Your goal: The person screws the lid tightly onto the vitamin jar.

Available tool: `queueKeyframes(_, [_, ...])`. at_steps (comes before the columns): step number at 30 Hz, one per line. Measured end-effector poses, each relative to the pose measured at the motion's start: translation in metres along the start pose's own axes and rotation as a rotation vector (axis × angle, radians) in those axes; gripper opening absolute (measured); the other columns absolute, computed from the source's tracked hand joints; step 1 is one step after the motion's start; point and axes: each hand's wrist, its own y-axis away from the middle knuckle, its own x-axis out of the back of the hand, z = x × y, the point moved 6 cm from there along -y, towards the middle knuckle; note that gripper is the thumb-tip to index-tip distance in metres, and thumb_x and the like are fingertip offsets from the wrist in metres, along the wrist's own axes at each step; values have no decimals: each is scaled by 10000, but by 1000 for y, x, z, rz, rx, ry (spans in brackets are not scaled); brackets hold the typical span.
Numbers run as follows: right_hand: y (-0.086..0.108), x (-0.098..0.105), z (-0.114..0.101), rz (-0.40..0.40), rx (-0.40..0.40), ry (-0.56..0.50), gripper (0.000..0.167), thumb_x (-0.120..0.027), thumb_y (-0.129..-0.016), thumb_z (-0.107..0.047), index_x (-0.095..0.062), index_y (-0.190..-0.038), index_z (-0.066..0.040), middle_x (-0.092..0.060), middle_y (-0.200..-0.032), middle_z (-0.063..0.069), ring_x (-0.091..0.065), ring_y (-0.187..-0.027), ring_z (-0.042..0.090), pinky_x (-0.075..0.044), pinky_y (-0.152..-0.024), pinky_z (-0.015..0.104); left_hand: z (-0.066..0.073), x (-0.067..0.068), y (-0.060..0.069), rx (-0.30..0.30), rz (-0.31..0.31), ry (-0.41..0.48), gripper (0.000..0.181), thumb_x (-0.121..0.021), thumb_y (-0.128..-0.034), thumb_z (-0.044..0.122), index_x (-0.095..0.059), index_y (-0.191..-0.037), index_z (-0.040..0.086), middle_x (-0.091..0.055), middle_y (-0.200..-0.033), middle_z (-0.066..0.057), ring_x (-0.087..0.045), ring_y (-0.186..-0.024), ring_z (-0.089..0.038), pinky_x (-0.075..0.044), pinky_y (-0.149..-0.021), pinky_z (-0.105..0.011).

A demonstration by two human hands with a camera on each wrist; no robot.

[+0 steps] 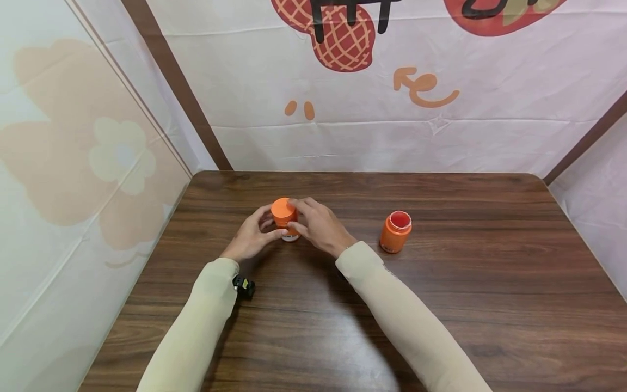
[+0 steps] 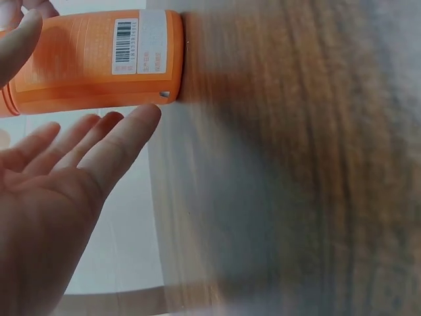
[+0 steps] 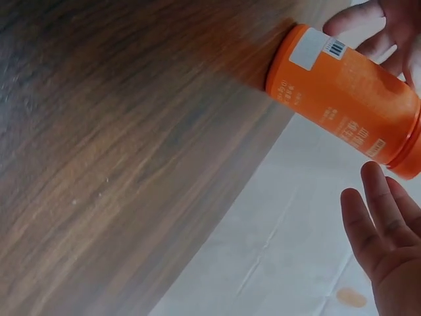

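Note:
An orange bottle (image 1: 290, 231) with a lighter orange cap (image 1: 283, 210) on top stands upright on the table, between both hands. Its label with a barcode (image 2: 125, 46) shows in the left wrist view. My left hand (image 1: 251, 238) is at its left side; in that wrist view the fingers are straight, with a small gap to the bottle. My right hand (image 1: 320, 226) reaches around the right side at cap height, index finger over the cap's edge and thumb in front. In the right wrist view its fingers (image 3: 378, 204) look extended beside the neck; firm contact is unclear.
To the right stands a second orange bottle (image 1: 394, 234), uncapped, its mouth showing a red inside. Both are on a dark wood-grain table (image 1: 470, 305). A patterned cloth (image 1: 372, 136) hangs behind it, and another at the left. A small black device (image 1: 244, 286) sits at the left wrist.

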Motion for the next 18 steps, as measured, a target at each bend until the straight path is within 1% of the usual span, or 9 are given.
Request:
queueKeyframes(3, [4,2,-1,-5,-4,0,544,-711,-946,-261,-530,-1423,-71,-612,-1215,119,-639,-1035,235,-535,-860,337,0,0,5,19,13,-33,748,-748,-920,178,-322,-1509,4,-424,-1480,-227,-442,-1354,-389,-367,-1087,-520])
queueKeyframes(6, [9,5,-2,-13,-6,1,601,-710,-945,-285,-478,-1462,-85,-589,-1257,112,-626,-1069,232,-533,-877,351,1,0,11,43,49,-95,742,-768,-906,248,-354,-1473,10,-452,-1451,-215,-469,-1331,-377,-381,-1066,-549])
queueKeyframes(10, [18,8,-4,-4,8,9,638,-720,-939,-293,-446,-1476,-86,-565,-1309,108,-602,-1137,236,-518,-925,371,4,0,21,58,97,-166,670,-793,-881,278,-418,-1367,10,-498,-1368,-207,-507,-1275,-380,-416,-1026,-555])
queueKeyframes(12, [23,10,-5,1,17,13,632,-725,-936,-292,-453,-1468,-87,-560,-1322,108,-598,-1153,242,-518,-929,376,6,-2,25,52,114,-204,605,-801,-875,265,-450,-1295,8,-529,-1296,-201,-525,-1222,-382,-430,-1001,-546])
queueKeyframes(15, [32,12,-9,-5,40,20,611,-735,-930,-292,-482,-1441,-71,-559,-1326,118,-595,-1165,253,-516,-936,381,10,-6,32,45,111,-267,514,-806,-870,255,-499,-1203,14,-564,-1196,-173,-550,-1132,-361,-452,-943,-523])
queueKeyframes(18, [40,13,-14,-39,55,42,589,-729,-934,-311,-508,-1419,-59,-554,-1341,125,-587,-1183,270,-501,-962,391,14,-14,38,27,68,-314,444,-802,-873,237,-551,-1163,13,-593,-1156,-154,-565,-1103,-336,-460,-926,-506])
